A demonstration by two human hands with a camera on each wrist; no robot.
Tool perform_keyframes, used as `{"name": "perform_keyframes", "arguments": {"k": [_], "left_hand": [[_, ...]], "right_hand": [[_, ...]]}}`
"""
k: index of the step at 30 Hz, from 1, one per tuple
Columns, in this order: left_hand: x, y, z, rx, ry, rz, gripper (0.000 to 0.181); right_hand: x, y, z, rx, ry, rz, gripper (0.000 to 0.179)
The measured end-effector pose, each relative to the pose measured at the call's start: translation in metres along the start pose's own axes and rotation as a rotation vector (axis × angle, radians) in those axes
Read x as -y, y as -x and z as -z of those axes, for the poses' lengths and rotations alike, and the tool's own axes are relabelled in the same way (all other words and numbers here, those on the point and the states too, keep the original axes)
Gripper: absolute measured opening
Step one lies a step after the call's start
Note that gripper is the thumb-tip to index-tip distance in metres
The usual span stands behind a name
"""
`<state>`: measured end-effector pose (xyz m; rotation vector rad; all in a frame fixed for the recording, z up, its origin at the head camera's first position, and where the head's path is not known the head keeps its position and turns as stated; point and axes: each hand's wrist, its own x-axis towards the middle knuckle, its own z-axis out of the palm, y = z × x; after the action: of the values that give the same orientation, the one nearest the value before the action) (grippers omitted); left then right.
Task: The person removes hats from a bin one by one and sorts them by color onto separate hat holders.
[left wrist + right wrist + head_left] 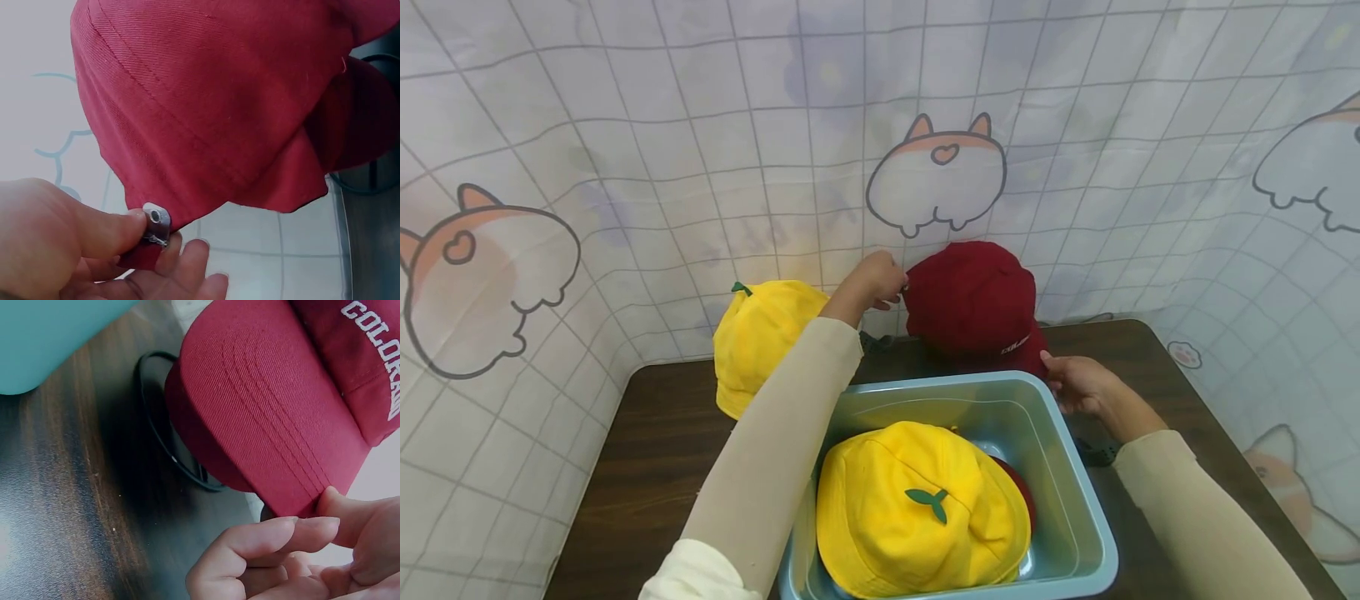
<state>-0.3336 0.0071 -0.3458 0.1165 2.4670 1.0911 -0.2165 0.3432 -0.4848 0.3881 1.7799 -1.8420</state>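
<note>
A dark red baseball cap (970,300) with white lettering is held up at the back of the table, behind the bin. My left hand (878,279) pinches its back strap by a metal buckle (157,220), the thumb lying against the metal. At the other side, my right hand (1081,385) pinches the edge of the brim (269,419) between thumb and fingers. More red cloth (203,447) shows under the brim, close over the table. Left of my left hand stands a yellow bucket hat (760,342) with a green sprout on top, partly hidden by my forearm.
A light blue plastic bin (1067,467) stands in front. Inside lies another yellow hat (917,508) with a green sprout, overlapping a red piece (1018,492). A dark cord (147,403) loops on the dark wooden table (647,433). A gridded, cartoon-printed curtain (700,167) hangs behind.
</note>
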Motion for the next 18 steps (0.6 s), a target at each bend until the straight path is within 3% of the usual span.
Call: {"name": "perform_keyframes", "arguments": {"k": [11,14,18], "left_hand": [[0.000,0.000,-0.004,0.025,-0.057,0.073,0.020],[-0.002,0.001,-0.005,0.028,-0.100,0.068,0.019],[-0.009,0.007,-0.004,0.022,-0.212,0.016,0.020]], "right_hand": [[-0.005,-0.010,0.001,-0.044,0.000,-0.001,0.034],[-0.006,-0.011,0.000,-0.044,0.005,0.004,0.034],[-0.005,-0.008,0.003,-0.069,0.073,0.008,0.039]]}}
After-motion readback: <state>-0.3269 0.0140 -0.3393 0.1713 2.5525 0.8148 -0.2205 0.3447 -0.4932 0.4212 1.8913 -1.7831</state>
